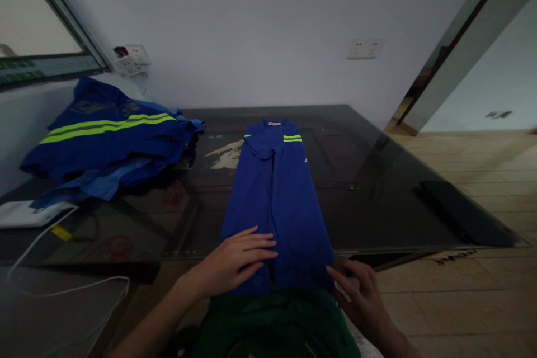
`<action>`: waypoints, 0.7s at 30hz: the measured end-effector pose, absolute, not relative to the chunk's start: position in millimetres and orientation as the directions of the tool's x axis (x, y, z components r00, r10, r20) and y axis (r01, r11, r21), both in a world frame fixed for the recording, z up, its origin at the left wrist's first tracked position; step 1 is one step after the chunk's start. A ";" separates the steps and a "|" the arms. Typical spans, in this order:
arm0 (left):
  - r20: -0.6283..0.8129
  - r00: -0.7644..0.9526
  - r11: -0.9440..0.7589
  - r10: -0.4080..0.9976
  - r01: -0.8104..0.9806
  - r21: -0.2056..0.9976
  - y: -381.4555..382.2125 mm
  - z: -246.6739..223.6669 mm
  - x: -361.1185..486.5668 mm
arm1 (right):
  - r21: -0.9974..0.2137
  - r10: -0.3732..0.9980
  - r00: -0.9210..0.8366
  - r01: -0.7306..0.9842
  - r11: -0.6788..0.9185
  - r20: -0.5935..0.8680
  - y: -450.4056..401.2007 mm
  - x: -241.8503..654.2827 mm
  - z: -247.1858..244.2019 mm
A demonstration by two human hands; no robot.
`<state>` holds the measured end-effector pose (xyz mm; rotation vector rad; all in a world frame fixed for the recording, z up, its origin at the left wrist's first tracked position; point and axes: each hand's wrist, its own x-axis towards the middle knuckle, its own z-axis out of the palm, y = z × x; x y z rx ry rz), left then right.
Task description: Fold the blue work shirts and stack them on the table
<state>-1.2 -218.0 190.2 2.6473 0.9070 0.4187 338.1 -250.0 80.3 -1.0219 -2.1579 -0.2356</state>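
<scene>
- Main item: a dark blue fabric garment with a collar [289,201], folded into a long, narrow panel that widened toward the wearer of the camera.
- Location: the garment lay lengthwise on the dark, glossy tabletop [369,196]. Its collar end pointed toward the wall; its lower end reached past the near table edge, up to the person's dark green clothing [277,319].
- Collar end: a small whitish label [274,123] was visible inside the neckline. A rounded fold of cloth crossed the upper left part of the panel.
- Markings: two parallel fluorescent yellow-green stripes [292,139] crossed the upper right portion; a short length of the same colour showed at the upper left edge. A small white mark [306,160] sat on the right edge, below the stripes.
- Centre: a dark, slightly wavy line ran down the middle of the panel. The cloth on both sides appeared mostly flat.
- Left hand [237,260]: open, palm down, fingers extended and slightly spread. It rested across the lower left part of the garment, fingertips at the centre line, with nothing in its grasp.
- Right hand [358,285]: partly open, fingers bent, at the lower right edge of the garment. One fingertip met the cloth; whether the hand pinched the edge could not be determined.
</scene>
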 end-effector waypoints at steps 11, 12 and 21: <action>0.215 0.751 -0.736 0.624 0.657 -0.160 -236.9 156.8 -69.4 | 0.077 0.623 -0.615 0.739 0.670 0.483 -213.9 320.4 123.8; 0.234 0.751 -0.732 0.618 0.658 -0.178 -233.5 154.9 -65.6 | 0.085 0.617 -0.634 0.726 0.682 0.466 -210.8 317.1 126.1; 0.251 0.831 -0.846 0.496 0.528 -0.077 -227.8 165.4 -57.0 | -0.097 0.381 -0.837 0.375 0.922 0.392 -193.9 320.3 146.8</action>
